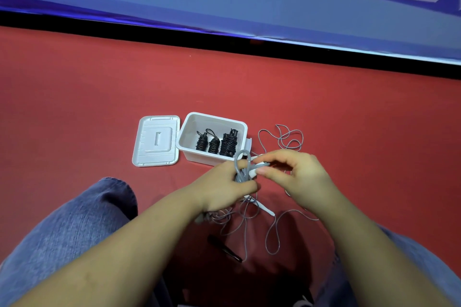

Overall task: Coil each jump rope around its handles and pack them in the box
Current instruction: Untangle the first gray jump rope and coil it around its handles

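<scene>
Holding: my left hand (224, 187), at the centre of the frame, grips a bunch of grey rope (240, 172) wound around white handles (259, 166); a loop of it sticks up above my fingers.
Right hand: my right hand (296, 174), just right of centre, pinches the grey cord at the handle tips between thumb and fingers, touching the bundle my left hand grips.
Loose rope: the rest of the grey cord (274, 232) trails below my hands onto the red floor (74, 97), and more loops (289, 139) lie to the right of the box.
Box: a white box (212, 157) stands open on the floor just above my hands, slightly left of centre.
Packed ropes: three black coiled ropes (215, 143) stand upright side by side inside the box.
Lid: the white lid (157, 141) lies flat just left of the box, touching or nearly touching its side.
Black handle: a black handle (224, 248) lies on the floor in the lower middle, between my forearms.
Legs: my knees in blue jeans (62, 227) fill the lower left and lower right corners.
</scene>
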{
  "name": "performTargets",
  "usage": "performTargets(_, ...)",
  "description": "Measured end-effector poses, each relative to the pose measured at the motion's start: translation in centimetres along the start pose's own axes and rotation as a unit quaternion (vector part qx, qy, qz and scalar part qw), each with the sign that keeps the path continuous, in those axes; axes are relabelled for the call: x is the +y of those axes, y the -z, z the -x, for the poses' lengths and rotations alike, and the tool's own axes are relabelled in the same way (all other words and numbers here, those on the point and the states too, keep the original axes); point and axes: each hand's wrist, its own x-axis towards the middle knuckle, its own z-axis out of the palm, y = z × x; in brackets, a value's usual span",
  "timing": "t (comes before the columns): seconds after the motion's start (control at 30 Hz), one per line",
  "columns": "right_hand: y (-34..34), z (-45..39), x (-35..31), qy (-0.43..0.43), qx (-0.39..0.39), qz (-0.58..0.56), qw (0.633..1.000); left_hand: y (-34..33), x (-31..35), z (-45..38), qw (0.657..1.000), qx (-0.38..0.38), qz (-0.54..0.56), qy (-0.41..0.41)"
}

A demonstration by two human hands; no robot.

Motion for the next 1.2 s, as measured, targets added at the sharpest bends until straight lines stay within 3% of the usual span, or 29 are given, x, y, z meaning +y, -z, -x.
performTargets(0.1,-0.2,-0.1,0.1,0.032,0.057,0.084,0.994,-0.2,0.1,0.1,0.993,-0.002,-0.118,-0.031)
performTargets(0.17,-0.3,-0.3,0.1,0.028,0.061,0.079,0.995,-0.2,0.4,0.2,0.986,0.010,-0.164,-0.041)
performTargets(0.3,0.2,-0.2,-0.1,-0.033,-0.047,-0.127,0.990,0.8,0.7,0.5,0.987,0.019,-0.151,-0.046)
performTargets(0.5,-0.1,-0.7,0.7,-0.035,-0.029,-0.070,0.997,0.7,0.5,0.7,0.958,-0.002,-0.281,-0.051)
performTargets(0.63,-0.2,-0.7,1.1,-0.085,-0.078,-0.091,0.989,0.8,0.6,0.7,0.936,0.027,-0.343,-0.080)
performTargets(0.77,-0.7,-0.3,1.4,-0.091,-0.100,-0.005,0.991,0.2,0.0,0.5,0.907,0.020,-0.407,-0.109)
performTargets(0.83,-1.0,-0.1,1.5,-0.084,-0.122,0.090,0.985,-0.2,-0.6,0.6,0.894,0.011,-0.432,-0.116)
performTargets(0.93,-1.6,0.3,1.5,-0.078,-0.171,0.238,0.953,-0.7,-1.3,0.9,0.882,0.001,-0.455,-0.124)
performTargets(1.0,-1.9,0.5,1.3,-0.081,-0.204,0.276,0.936,-1.0,-1.7,1.0,0.885,-0.008,-0.448,-0.127)
performTargets(1.07,-2.0,0.6,1.3,-0.094,-0.228,0.260,0.934,-1.2,-2.0,1.2,0.895,-0.017,-0.427,-0.127)
performTargets(1.2,-2.2,0.8,1.3,-0.128,-0.222,0.099,0.961,-1.4,-2.4,1.3,0.910,-0.018,-0.392,-0.133)
